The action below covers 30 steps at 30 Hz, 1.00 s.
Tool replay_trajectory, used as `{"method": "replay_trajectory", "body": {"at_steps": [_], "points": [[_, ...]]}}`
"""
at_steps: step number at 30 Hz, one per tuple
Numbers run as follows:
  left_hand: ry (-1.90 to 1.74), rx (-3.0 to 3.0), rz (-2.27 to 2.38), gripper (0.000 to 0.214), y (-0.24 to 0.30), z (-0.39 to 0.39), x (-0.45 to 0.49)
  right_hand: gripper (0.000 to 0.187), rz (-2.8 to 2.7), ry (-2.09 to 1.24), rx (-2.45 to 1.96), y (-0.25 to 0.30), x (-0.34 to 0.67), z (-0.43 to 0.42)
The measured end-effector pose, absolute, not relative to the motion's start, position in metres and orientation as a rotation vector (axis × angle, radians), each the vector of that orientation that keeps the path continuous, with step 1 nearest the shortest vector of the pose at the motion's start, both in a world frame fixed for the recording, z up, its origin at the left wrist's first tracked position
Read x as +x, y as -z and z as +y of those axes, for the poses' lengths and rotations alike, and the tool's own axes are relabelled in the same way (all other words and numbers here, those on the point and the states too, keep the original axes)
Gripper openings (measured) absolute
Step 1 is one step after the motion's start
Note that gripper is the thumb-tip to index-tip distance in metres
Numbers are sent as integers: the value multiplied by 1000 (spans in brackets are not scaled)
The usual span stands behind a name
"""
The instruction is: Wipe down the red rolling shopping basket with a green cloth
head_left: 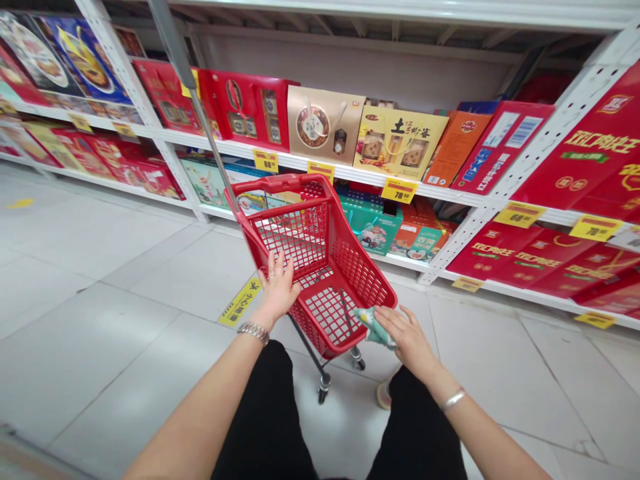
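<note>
A small red plastic shopping cart (pixel 345 267) on castors stands tilted on the tiled floor in front of me, its basket empty. My left hand (pixel 278 288) lies on the cart's near left side with fingers spread against the mesh. My right hand (pixel 407 337) presses a crumpled green and white cloth (pixel 371 325) against the cart's lower right rim, fingers stretched over it. A watch sits on my left wrist and a bracelet on my right. A long grey pole (pixel 187 83) rises from the cart toward the upper left.
White metal shelving (pixel 453 243) runs across the back, stacked with red, gold and blue gift boxes (pixel 400 143) and yellow price tags (pixel 398 191). A yellow floor sticker (pixel 241 302) lies left of the cart. My knees in black trousers (pixel 270 420) are below.
</note>
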<state>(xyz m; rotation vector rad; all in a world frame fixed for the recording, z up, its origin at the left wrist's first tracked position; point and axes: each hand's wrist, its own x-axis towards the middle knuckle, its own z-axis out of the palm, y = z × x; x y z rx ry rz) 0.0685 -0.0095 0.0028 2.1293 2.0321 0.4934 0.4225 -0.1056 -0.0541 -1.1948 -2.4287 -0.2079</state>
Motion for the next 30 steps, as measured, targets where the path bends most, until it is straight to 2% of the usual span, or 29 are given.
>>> {"method": "replay_trajectory", "body": {"at_steps": [8, 15, 18, 24, 30], "points": [[-562, 2116, 2000, 71, -2, -9, 71, 86, -2362, 202, -1395, 34, 456, -72], [-531, 2129, 1989, 70, -2, -11, 61, 88, -2432, -13, -1077, 19, 370, -129], [-521, 2133, 1998, 72, -2, -12, 56, 82, -2509, -77, -1035, 25, 336, -144], [-496, 2151, 1993, 74, 1, -12, 47, 62, -2482, 149, -945, 46, 350, -136], [-546, 2110, 2009, 74, 2, -11, 45, 65, -2386, 279, -1042, 58, 412, -97]]}}
